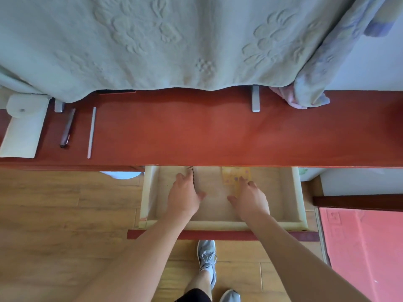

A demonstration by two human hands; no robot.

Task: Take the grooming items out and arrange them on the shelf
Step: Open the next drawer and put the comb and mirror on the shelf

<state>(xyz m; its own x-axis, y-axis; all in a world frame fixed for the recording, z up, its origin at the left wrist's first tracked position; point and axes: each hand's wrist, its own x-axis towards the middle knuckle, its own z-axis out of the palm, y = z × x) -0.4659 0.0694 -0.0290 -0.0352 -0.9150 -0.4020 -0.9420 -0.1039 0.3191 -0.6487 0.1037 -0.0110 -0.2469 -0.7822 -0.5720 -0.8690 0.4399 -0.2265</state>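
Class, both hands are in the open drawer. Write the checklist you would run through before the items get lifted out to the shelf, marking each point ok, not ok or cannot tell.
1. Drawer pulled out far enough to reach in: ok.
2. Left hand on the comb: ok, fingers touch it.
3. Comb gripped firmly: cannot tell.
4. Right hand on the yellow card: ok, fingertips rest on it.
5. Bare space on the red shelf to set things down: ok.
6. More items under the shelf's edge: cannot tell.
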